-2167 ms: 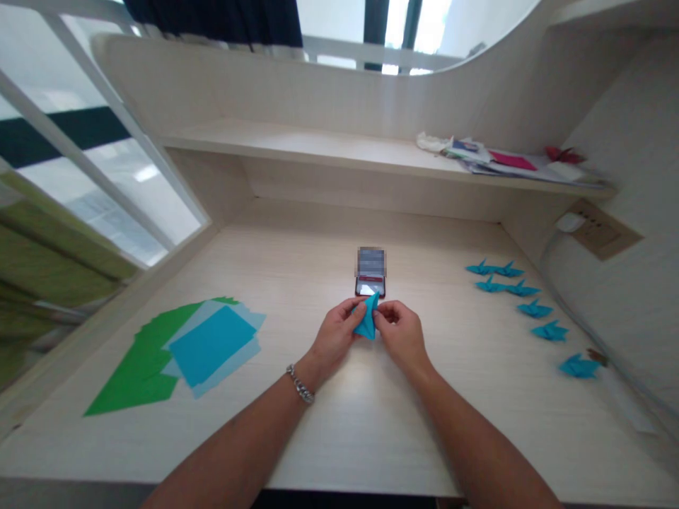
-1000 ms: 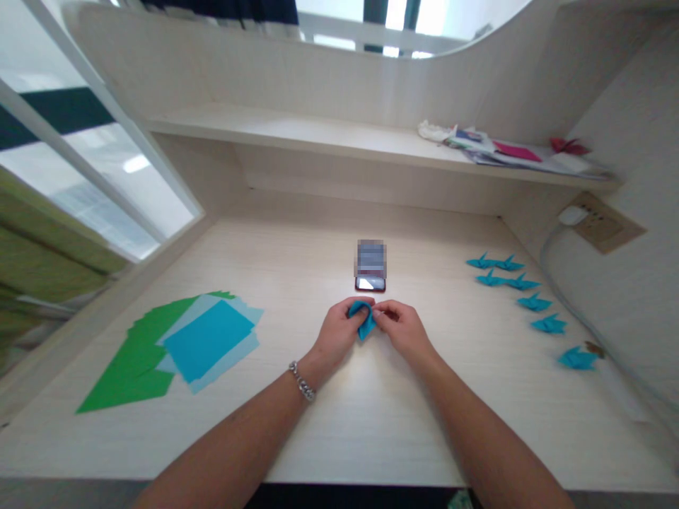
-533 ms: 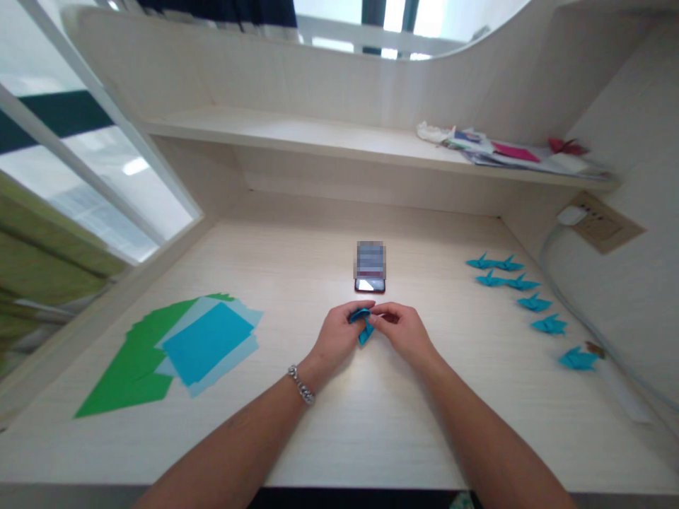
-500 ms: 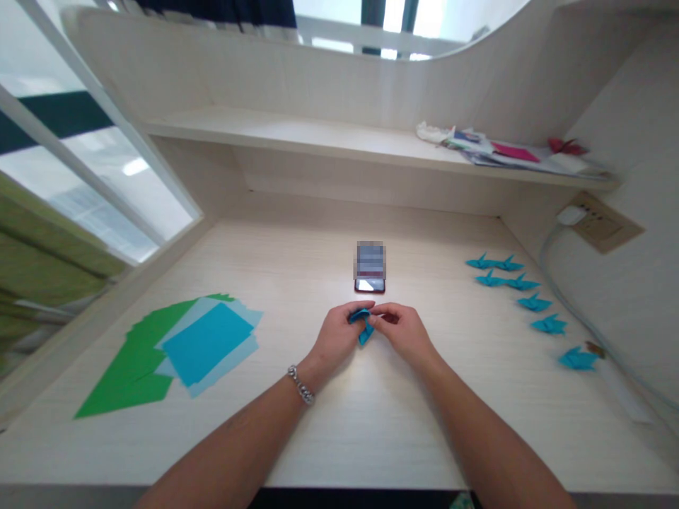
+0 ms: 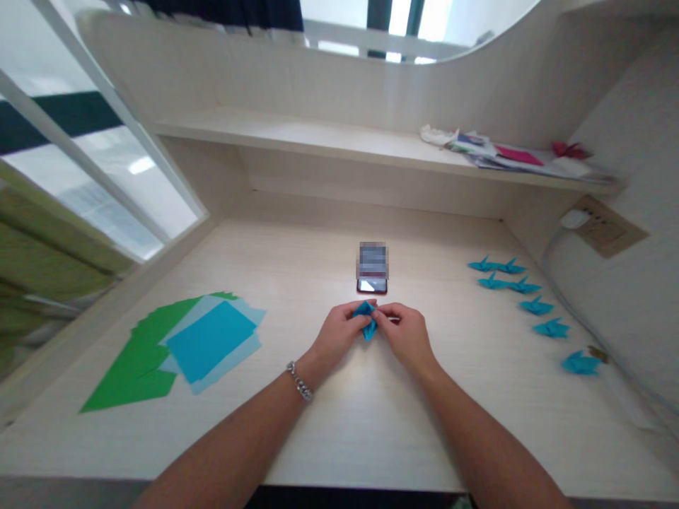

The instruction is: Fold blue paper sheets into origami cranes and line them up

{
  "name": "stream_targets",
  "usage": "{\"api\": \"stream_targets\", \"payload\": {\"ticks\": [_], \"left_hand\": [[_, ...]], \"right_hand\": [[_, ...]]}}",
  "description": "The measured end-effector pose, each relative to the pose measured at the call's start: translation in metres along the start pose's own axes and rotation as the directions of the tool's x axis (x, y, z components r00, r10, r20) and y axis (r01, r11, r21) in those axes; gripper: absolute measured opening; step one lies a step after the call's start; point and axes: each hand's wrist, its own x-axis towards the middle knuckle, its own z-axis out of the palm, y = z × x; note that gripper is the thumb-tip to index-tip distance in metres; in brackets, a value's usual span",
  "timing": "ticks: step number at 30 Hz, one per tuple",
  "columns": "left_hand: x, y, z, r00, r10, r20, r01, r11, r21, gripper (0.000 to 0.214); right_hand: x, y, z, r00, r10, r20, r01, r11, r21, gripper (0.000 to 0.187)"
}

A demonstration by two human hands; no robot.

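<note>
A small blue folded paper piece (image 5: 366, 317) sits between my two hands just above the pale wooden desk (image 5: 339, 424). My left hand (image 5: 341, 332) pinches its left side with closed fingers. My right hand (image 5: 404, 332) pinches its right side, fingertips meeting the left hand's at the top of the paper. Much of the paper is hidden by my fingers. A phone (image 5: 372, 272) lies on the desk just beyond my hands.
A stack of green and blue paper sheets (image 5: 185, 346) lies at the left. Several blue folded paper cranes (image 5: 535, 305) run in a line at the right. A shelf (image 5: 329, 138) above the desk holds papers (image 5: 498, 154). A wall socket (image 5: 602, 225) with a cable is at the far right.
The paper stood upright as a tall point earlier; now it is pressed lower and smaller between my fingertips. Both hands stayed in the same spot.
</note>
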Motion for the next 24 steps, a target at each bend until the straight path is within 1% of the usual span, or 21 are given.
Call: {"api": "stream_targets", "payload": {"ticks": [2,6,10,13,15,18,21,24], "left_hand": [[0.0002,0.0007,0.0003,1.000,0.011,-0.010,-0.010,1.000,0.010,0.031],[0.0005,0.0013,0.0007,0.999,0.021,-0.031,-0.017,0.994,0.105,0.032],[0.0001,0.0009,0.0006,0.997,0.070,-0.045,-0.062,0.986,0.157,0.028],[-0.0003,0.0014,0.0007,0.996,0.080,-0.029,-0.074,0.983,0.170,0.028],[-0.0004,0.0019,0.0008,0.997,0.075,-0.016,-0.071,0.982,0.178,0.029],[-0.0006,0.0022,0.0004,0.997,0.078,-0.013,-0.074,0.974,0.215,0.030],[-0.0014,0.0024,-0.0007,0.996,0.087,0.022,-0.090,0.964,0.249,0.025],[-0.0028,0.0034,-0.0012,0.992,0.102,0.072,-0.117,0.957,0.264,0.021]], "right_hand": [[-0.0006,-0.0007,0.0000,1.000,0.003,-0.006,-0.003,1.000,-0.008,0.016],[-0.0017,-0.0013,0.0004,1.000,0.008,0.001,-0.008,1.000,0.001,0.015],[-0.0014,-0.0003,0.0009,1.000,0.007,0.026,-0.007,1.000,0.003,0.015],[-0.0001,0.0009,0.0003,0.999,0.014,0.029,-0.014,1.000,-0.021,0.015],[0.0011,0.0020,-0.0006,0.999,0.033,0.028,-0.033,0.999,-0.015,0.015],[0.0026,0.0031,-0.0015,0.997,0.054,0.057,-0.054,0.998,0.009,0.013],[0.0027,0.0027,-0.0014,0.997,0.026,0.078,-0.029,0.999,0.040,0.016],[0.0020,0.0018,-0.0008,0.997,0.004,0.071,-0.007,0.999,0.051,0.018]]}}
